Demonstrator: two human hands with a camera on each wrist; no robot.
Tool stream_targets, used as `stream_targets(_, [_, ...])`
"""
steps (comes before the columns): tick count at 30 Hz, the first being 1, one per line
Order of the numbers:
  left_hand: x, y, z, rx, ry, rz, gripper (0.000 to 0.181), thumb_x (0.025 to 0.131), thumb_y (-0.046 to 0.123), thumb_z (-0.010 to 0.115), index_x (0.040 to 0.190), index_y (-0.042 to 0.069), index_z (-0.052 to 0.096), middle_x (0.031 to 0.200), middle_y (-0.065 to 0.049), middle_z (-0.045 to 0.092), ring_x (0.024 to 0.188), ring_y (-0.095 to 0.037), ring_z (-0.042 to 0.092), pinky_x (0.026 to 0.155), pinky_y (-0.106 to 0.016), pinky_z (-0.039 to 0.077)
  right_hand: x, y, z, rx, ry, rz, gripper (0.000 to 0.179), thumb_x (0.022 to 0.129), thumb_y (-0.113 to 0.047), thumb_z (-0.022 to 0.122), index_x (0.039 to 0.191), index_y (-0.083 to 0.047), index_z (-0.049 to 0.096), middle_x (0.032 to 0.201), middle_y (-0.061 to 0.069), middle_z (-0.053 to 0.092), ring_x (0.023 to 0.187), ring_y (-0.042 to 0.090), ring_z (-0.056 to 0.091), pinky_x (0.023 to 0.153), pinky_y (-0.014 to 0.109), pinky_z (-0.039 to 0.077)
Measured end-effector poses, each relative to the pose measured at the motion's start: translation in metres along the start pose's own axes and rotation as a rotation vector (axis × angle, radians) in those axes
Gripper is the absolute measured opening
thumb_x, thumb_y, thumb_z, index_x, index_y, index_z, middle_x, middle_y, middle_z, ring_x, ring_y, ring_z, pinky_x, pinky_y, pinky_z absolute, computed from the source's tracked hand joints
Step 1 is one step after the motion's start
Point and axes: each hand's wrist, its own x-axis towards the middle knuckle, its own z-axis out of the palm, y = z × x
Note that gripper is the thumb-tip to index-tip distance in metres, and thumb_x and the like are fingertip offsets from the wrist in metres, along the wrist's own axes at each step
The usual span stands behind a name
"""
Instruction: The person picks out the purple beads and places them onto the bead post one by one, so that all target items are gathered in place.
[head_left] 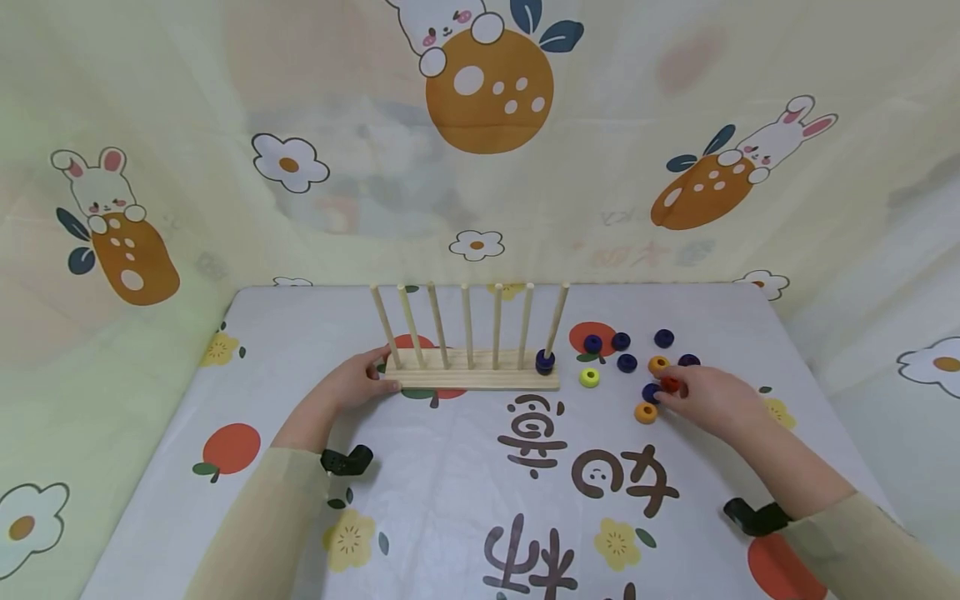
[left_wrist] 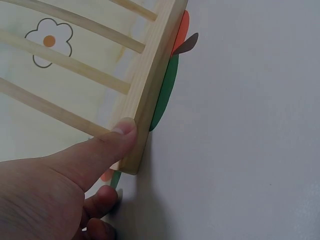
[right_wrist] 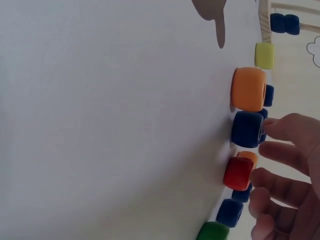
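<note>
My left hand (head_left: 352, 382) grips the left end of a wooden peg rack (head_left: 480, 381). In the left wrist view the thumb (left_wrist: 125, 129) lies on the edge of its base. Two dark blue beads (right_wrist: 285, 24) are stacked on the rack's rightmost peg. To the right, my right hand (head_left: 712, 402) reaches over loose beads, thumb and index fingertips right at the top of a blue bead (right_wrist: 247, 129) standing on the cloth. Beside that bead are an orange bead (right_wrist: 248, 89) and a red bead (right_wrist: 238, 173). A green bead (right_wrist: 213, 231) shows below the fingers.
A yellow-green bead (head_left: 589, 377) sits just right of the rack, with several dark blue beads (head_left: 627, 363) behind it. Another orange bead (head_left: 658, 364) lies near the right hand. A patterned cloth (head_left: 450, 467) covers the table, and a printed curtain (head_left: 360, 208) hangs behind.
</note>
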Motion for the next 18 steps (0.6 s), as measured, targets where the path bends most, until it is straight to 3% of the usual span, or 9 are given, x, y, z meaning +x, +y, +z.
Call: stream_targets(18, [0.0003, 0.0005, -0.0009, -0.006, -0.001, 0.012, 0.08, 0.089, 0.036, 0.075, 0.155, 0.016, 0.035, 0.093, -0.01, 0.052, 0.084, -0.023, 0.047, 0.07, -0.035, 0.037, 0.0057, 0.0055, 0.0056, -0.005, -0.063, -0.038, 0.051, 0.088, -0.035, 0.073, 0.128, -0.003, 0.064, 0.078, 0.003, 0.055, 0.073, 0.021, 0.05, 0.062, 0.034, 0.041])
